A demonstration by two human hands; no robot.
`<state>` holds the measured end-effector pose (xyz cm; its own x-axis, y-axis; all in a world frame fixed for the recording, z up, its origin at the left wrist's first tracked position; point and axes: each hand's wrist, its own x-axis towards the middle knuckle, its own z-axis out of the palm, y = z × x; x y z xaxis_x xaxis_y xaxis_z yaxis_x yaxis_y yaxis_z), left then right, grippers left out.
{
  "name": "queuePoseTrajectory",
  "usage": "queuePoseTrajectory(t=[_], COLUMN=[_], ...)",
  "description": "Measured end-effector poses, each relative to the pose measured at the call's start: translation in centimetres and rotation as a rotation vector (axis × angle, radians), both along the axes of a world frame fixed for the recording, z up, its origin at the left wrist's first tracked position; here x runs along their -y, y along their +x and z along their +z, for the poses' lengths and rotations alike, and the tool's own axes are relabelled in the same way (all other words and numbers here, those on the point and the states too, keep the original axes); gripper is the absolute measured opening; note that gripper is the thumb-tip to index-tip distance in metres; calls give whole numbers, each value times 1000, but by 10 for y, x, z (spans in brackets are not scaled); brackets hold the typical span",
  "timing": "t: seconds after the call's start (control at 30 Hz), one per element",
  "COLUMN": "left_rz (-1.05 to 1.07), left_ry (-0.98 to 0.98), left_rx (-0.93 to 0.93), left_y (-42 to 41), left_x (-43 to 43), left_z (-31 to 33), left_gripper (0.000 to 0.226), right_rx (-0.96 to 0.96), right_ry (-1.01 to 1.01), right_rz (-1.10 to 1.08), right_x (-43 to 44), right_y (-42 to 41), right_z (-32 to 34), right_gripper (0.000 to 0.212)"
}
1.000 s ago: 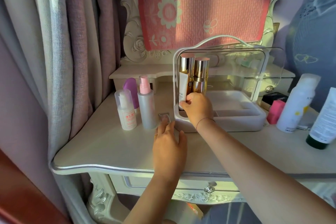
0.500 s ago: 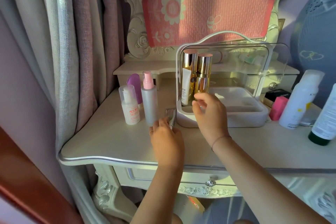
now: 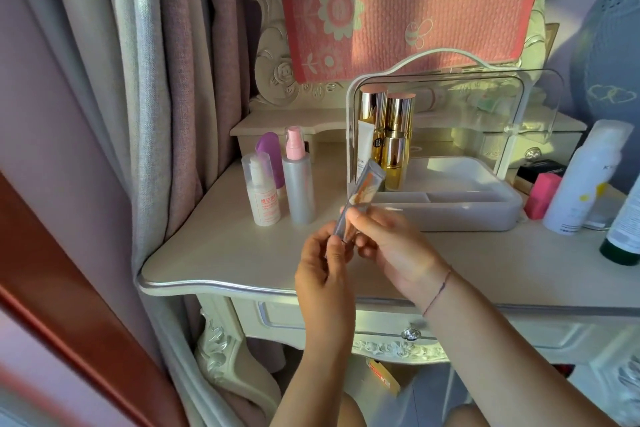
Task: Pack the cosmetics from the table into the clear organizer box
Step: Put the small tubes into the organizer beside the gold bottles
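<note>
The person holds a small clear tube [image 3: 360, 199] above the table [image 3: 221, 253], just in front of the clear organizer box [image 3: 450, 208]; the left hand [image 3: 323, 267] and the right hand [image 3: 388, 243] both close their fingers on its lower end. In my view the packing is only partly done: a few gold bottles [image 3: 394, 135] stand inside, while the spray bottles [image 3: 277, 180] at the left and a white can [image 3: 585, 177] at the right wait outside. The tube's label is too blurred to read.
</note>
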<state>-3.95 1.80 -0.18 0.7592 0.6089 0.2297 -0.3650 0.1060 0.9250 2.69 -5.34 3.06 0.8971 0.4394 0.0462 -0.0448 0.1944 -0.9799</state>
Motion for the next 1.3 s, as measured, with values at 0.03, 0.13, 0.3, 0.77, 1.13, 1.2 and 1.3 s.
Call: queuePoseTrajectory(t=[0.03, 0.13, 0.3, 0.77, 1.13, 1.2, 1.3], left_rz=[-15, -6, -96, -126, -90, -96, -105], left_ry=[29, 358, 888, 973, 1017, 1015, 1016], left_rx=[1, -96, -255, -315, -323, -326, -332], left_y=[1, 13, 44, 58, 59, 58, 57], left_x=[-1, -8, -17, -19, -18, -19, -21], left_z=[0, 2, 9, -4, -7, -6, -6], left_gripper=[17, 16, 41, 60, 61, 62, 62], right_rx=[25, 134, 343, 578, 533, 556, 571], right_ry=[2, -41, -169, -575, -482, -480, -415], right_rz=[-40, -229, -585, -696, -694, -690, -688], right_x=[1, 9, 25, 1, 12, 18, 39], right_y=[4, 20, 61, 94, 89, 86, 74], right_z=[1, 12, 41, 13, 10, 10, 7], right_gripper=[23, 22, 18, 22, 15, 14, 11])
